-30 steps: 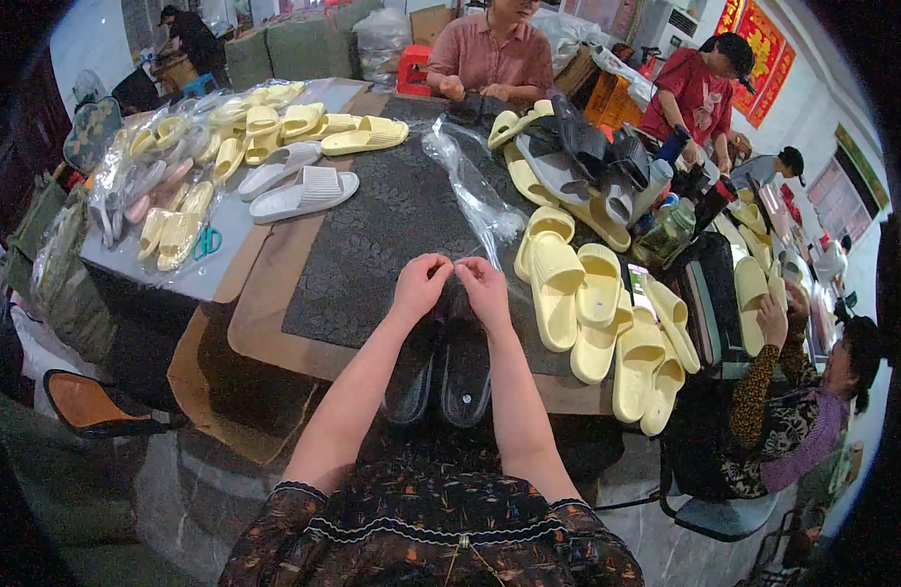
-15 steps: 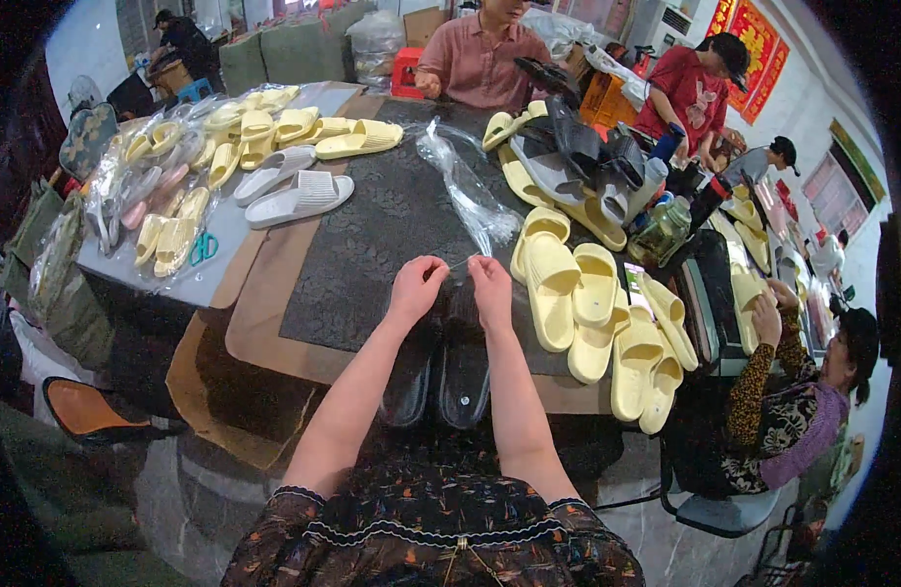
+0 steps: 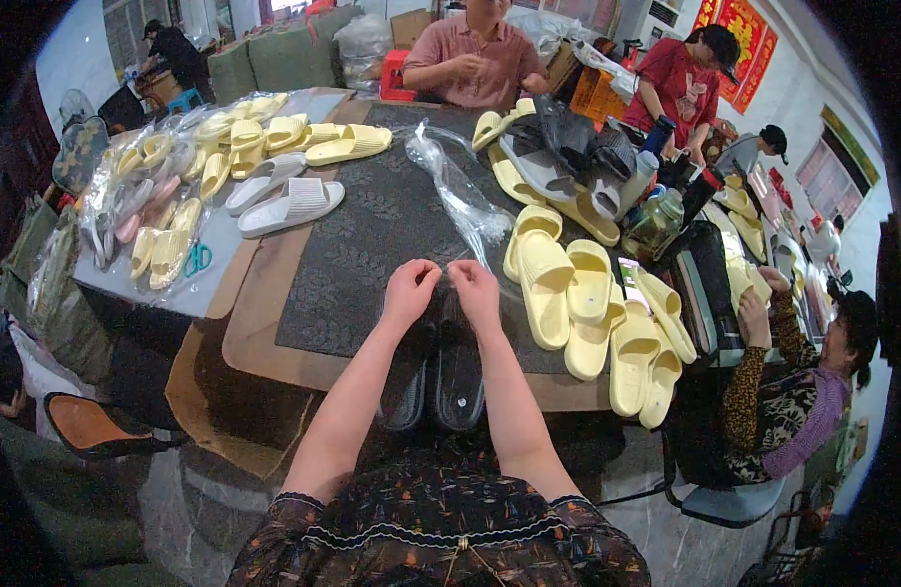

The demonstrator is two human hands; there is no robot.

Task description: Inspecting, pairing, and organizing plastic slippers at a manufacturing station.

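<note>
My left hand and my right hand are raised over the near edge of the table, both closed in a pinch, fingertips almost meeting. Between them is a thin clear strand, barely visible now and plainer half a second ago. Beneath my hands a pair of black slippers lies with the ends sticking out past the table edge; my hands partly cover them. Beyond my fingers, a bundle of clear plastic strips stretches across the dark patterned mat.
Pale yellow slippers are heaped to my right, with black and grey ones behind. Grey slippers, bagged yellow pairs and teal scissors lie left. Co-workers are across the table and at right.
My hands have drawn closer together, the right one moving left, and the strand between them hardly shows now. The person across the table has brought their hands up before their chest.
</note>
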